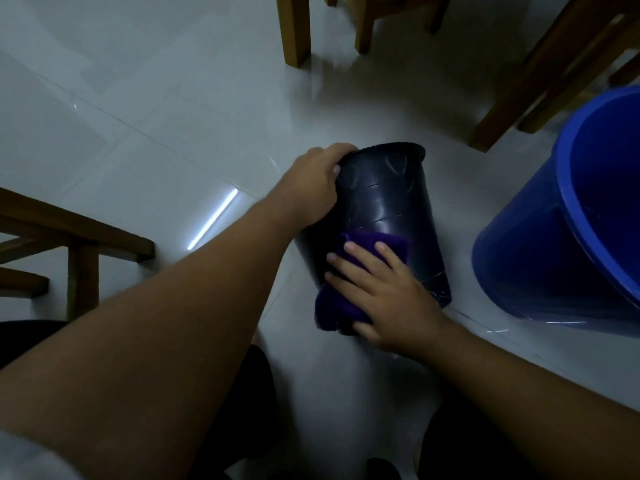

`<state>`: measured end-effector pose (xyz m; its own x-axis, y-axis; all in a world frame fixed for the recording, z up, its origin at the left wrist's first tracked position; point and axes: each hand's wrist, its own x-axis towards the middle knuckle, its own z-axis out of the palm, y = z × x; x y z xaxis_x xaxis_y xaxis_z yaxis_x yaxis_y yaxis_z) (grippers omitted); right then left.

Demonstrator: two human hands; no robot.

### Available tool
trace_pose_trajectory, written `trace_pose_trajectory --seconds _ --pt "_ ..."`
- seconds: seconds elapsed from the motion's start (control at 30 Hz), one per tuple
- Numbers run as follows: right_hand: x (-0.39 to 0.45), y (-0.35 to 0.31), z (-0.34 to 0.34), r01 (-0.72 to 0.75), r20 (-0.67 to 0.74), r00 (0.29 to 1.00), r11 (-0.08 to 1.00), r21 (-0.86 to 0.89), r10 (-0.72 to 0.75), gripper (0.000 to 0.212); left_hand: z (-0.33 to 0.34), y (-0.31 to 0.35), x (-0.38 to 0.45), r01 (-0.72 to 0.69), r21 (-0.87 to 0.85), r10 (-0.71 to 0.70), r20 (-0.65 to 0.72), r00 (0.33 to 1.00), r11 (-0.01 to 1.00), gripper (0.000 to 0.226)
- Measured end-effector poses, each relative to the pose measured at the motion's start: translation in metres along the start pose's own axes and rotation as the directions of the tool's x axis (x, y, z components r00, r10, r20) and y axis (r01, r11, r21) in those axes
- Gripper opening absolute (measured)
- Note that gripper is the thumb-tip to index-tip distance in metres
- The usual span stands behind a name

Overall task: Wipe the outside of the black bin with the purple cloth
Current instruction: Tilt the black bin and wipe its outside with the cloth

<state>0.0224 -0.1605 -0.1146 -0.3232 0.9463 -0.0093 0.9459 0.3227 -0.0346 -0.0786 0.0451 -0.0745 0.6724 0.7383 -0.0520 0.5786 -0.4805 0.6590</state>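
Observation:
The black bin (384, 199) lies tipped on the pale tiled floor, one end pointing away from me. My left hand (313, 183) grips its far left edge, fingers curled over the end. The purple cloth (334, 301) lies on the near part of the bin's outer wall. My right hand (384, 292) presses flat on the cloth, fingers spread, covering much of it. The bin's underside and near end are hidden.
A large blue bucket (568, 216) stands close on the right. Wooden chair or table legs (296, 29) rise at the top, another leg (519, 98) at upper right. A dark wooden chair frame (79, 251) sits at left. My knees are below.

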Motion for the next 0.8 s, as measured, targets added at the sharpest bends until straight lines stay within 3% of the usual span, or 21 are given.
trace_pose_trajectory --seconds 0.1,0.27,0.5,0.63,0.73,0.8 --pt "0.007 0.01 -0.006 -0.077 -0.046 0.996 0.997 0.027 0.078 0.084 0.003 0.004 0.003 0.017 -0.059 -0.017 0.006 1.0 0.998 0.055" --pt "0.019 0.034 -0.022 -0.362 -0.028 0.925 0.901 0.238 0.379 0.082 0.001 0.006 0.005 0.049 -0.154 -0.042 0.048 0.998 0.987 0.05" --pt "0.008 0.02 -0.008 -0.194 -0.014 0.98 0.974 0.115 0.197 0.091 -0.003 0.003 0.006 0.056 -0.241 -0.047 0.042 0.998 0.969 0.046" --pt "0.036 0.036 -0.029 -0.301 -0.049 0.938 0.878 0.371 0.342 0.098 -0.009 0.013 0.012 0.075 -0.2 -0.05 0.128 0.99 0.977 0.046" --pt "0.036 0.027 -0.03 -0.32 -0.044 0.934 0.883 0.343 0.355 0.089 -0.009 0.017 0.012 0.055 -0.132 -0.031 0.175 0.984 0.99 0.045" --pt "0.023 0.013 -0.023 -0.262 -0.05 0.957 0.928 0.265 0.284 0.088 -0.007 0.017 0.012 0.036 -0.108 -0.018 0.162 0.987 0.993 0.046"
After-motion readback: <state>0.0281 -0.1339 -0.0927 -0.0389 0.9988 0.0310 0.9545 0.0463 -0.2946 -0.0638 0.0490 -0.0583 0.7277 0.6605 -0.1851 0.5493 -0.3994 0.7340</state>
